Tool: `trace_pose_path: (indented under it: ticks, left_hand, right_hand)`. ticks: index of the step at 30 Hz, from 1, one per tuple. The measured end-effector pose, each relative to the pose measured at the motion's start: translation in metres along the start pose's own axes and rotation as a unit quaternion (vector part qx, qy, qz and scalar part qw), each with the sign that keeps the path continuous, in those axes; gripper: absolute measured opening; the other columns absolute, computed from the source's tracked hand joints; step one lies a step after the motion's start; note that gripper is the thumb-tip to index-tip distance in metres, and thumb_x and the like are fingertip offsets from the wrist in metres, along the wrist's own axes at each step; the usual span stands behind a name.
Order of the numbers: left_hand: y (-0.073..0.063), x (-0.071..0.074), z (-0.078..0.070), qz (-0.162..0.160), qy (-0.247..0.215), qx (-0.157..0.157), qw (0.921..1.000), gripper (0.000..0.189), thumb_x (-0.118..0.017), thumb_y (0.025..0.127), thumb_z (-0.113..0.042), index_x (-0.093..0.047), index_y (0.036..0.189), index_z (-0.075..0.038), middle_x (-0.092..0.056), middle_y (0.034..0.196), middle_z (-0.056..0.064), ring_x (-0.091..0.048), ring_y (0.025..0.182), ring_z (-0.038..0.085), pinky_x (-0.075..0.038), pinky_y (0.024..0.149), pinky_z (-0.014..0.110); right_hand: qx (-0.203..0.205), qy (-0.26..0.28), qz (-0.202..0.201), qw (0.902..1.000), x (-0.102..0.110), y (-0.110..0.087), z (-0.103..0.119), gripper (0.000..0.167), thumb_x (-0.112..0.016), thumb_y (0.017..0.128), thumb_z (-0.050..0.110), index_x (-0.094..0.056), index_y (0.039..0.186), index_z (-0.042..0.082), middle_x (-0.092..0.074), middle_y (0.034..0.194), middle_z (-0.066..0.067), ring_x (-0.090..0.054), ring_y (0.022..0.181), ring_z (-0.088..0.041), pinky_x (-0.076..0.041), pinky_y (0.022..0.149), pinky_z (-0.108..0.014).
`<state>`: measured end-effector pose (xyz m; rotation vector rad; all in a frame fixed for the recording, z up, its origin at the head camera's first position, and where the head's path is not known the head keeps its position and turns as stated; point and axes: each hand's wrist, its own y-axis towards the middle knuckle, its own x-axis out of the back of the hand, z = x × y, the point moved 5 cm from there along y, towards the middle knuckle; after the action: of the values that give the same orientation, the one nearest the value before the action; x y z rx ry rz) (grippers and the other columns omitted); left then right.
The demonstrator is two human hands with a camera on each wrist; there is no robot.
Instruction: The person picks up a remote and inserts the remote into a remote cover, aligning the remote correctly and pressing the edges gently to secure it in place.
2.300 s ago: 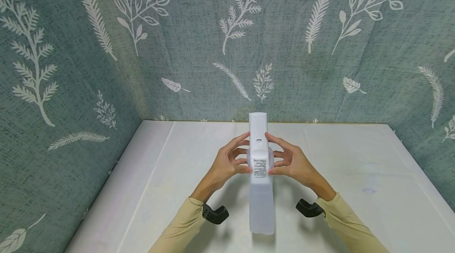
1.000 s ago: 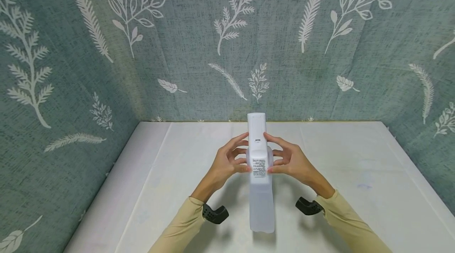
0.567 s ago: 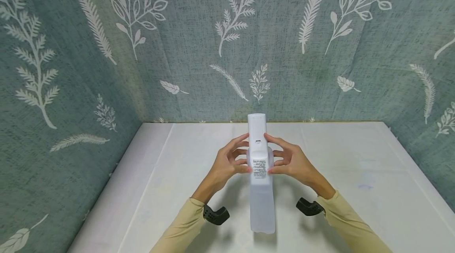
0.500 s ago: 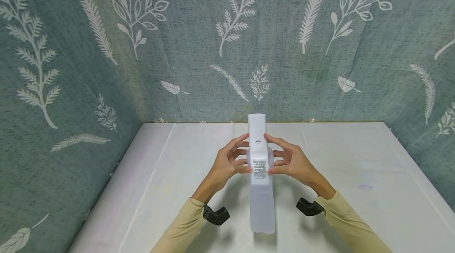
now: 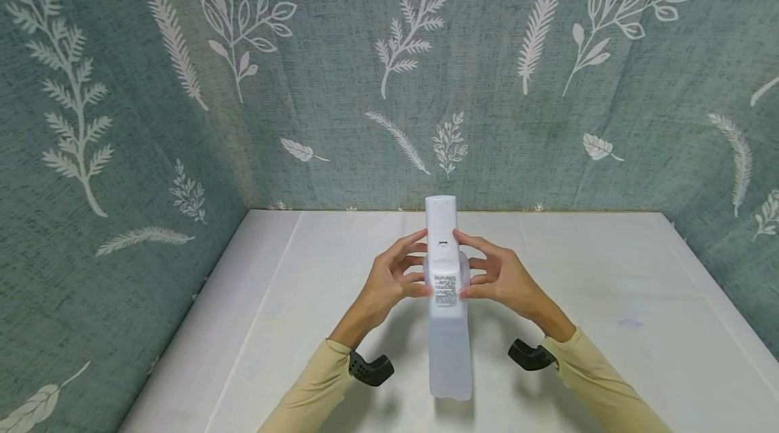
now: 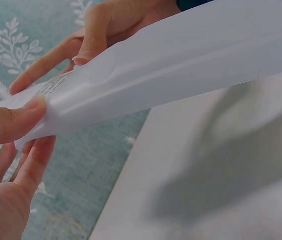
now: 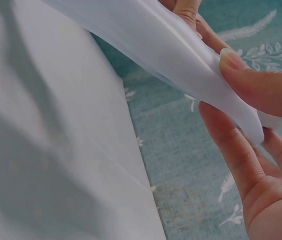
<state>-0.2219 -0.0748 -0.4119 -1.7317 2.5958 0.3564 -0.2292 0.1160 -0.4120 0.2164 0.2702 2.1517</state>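
Note:
A long white plastic device (image 5: 447, 352) stands out over the table, with a printed label and a small slot on the face toward me; I cannot tell its kind. My left hand (image 5: 386, 277) grips its left side, thumb beside the label and fingertips along the edge. My right hand (image 5: 499, 277) mirrors this on the right side. In the left wrist view the smooth white body (image 6: 181, 60) slants across, the left thumb (image 6: 15, 120) pressing near the label. The right wrist view shows the right thumb (image 7: 266, 90) on the narrow end, with fingers beneath.
A white-covered table (image 5: 304, 325) lies below, with the shadows of hands and device on it. Green leaf-patterned cloth (image 5: 341, 81) rises behind the table's far edge and along the sides. Black wrist cameras (image 5: 371, 370) sit at both sleeves.
The head view shifts slightly. Both hands keep the same grip on the white plastic device, which stays where it was.

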Motion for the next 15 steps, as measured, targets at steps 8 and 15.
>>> trace_pose_path:
  ticks: [8,15]
  left_hand:
    - [0.0019,-0.001,0.0017,-0.002,-0.001,0.003,1.0,0.086,-0.072,0.067,0.02,-0.047,0.14,-0.018,-0.049,0.129,0.015,-0.052,0.111,0.031,-0.051,0.091,0.041]
    - [0.0038,-0.002,0.0021,-0.003,-0.003,0.006,1.0,0.085,-0.072,0.068,0.02,-0.047,0.14,-0.018,-0.049,0.129,0.015,-0.052,0.112,0.031,-0.051,0.091,0.041]
  right_hand:
    - [-0.008,0.001,-0.007,0.9999,0.0015,-0.0012,0.0006,0.086,-0.076,0.073,-0.007,-0.034,0.147,0.007,-0.026,0.152,-0.016,-0.057,0.111,-0.031,-0.057,0.078,-0.043]
    - [-0.002,0.002,-0.007,1.0,0.0038,-0.0021,0.0009,0.086,-0.075,0.073,-0.009,-0.034,0.146,0.004,-0.025,0.152,-0.018,-0.057,0.111,-0.031,-0.057,0.078,-0.042]
